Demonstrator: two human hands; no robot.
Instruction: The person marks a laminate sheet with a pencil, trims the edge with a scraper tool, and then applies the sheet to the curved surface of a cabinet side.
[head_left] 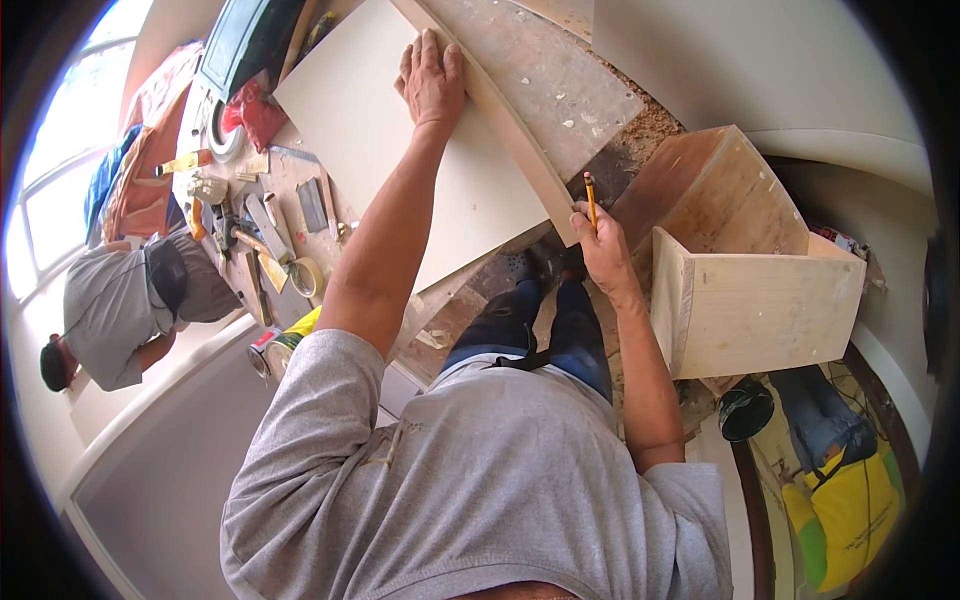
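A large pale board (380,150) lies before me, with a long narrow wooden strip (510,130) along its right edge. My left hand (432,85) rests palm down on the board, fingers stretched out, its thumb side against the strip. At the strip's near end, my right hand (603,250) is closed around a yellow pencil (591,200). The pencil stands upright with its eraser end on top; its tip is hidden by the hand. The fingers of that hand touch or nearly touch the strip's end; I cannot tell which.
An open wooden box (765,305) stands to my right. Left of the board, a bench holds a tape roll (305,277), a grey block (312,205) and several tools. Another person (125,310) bends at the far left. A dark bucket (746,408) and yellow bag (855,515) sit lower right.
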